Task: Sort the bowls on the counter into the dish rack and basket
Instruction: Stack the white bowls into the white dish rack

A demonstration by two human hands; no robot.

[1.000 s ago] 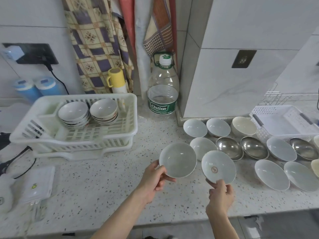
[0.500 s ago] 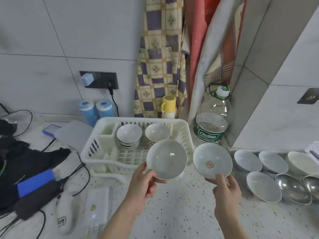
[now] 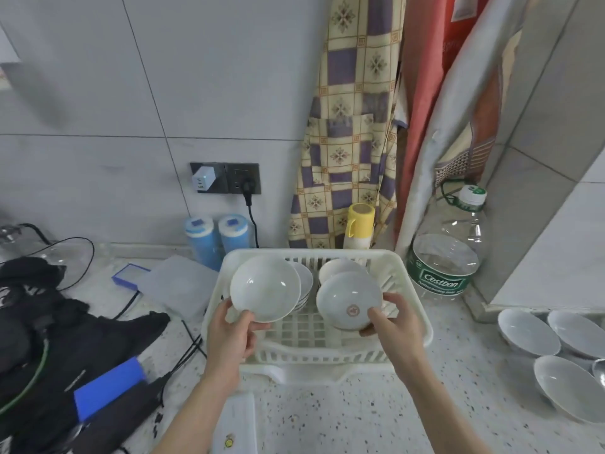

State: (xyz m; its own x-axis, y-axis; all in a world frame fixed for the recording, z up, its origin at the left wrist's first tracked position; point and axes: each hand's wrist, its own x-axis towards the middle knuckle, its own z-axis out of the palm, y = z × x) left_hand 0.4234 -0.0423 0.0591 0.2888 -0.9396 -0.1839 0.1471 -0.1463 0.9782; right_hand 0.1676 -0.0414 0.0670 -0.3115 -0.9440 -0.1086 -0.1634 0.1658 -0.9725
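Left hand (image 3: 229, 335) pinches plain bowl (image 3: 265, 289), right hand (image 3: 394, 326) pinches logo bowl (image 3: 349, 304), both over rack (image 3: 327, 352); best lower each level onto the 2 far stacks (image 3: 339, 268).

Green band label on the large clear water bottle (image 3: 447, 253) reads "Cestbon" in white script; a smaller line of print beneath it is too blurred to read. Round red emblem inside the bowl (image 3: 349, 300) held by the right hand (image 3: 394, 326): characters illegible. Small yellow mark on the white flat device (image 3: 234, 427) at bottom edge: unreadable.
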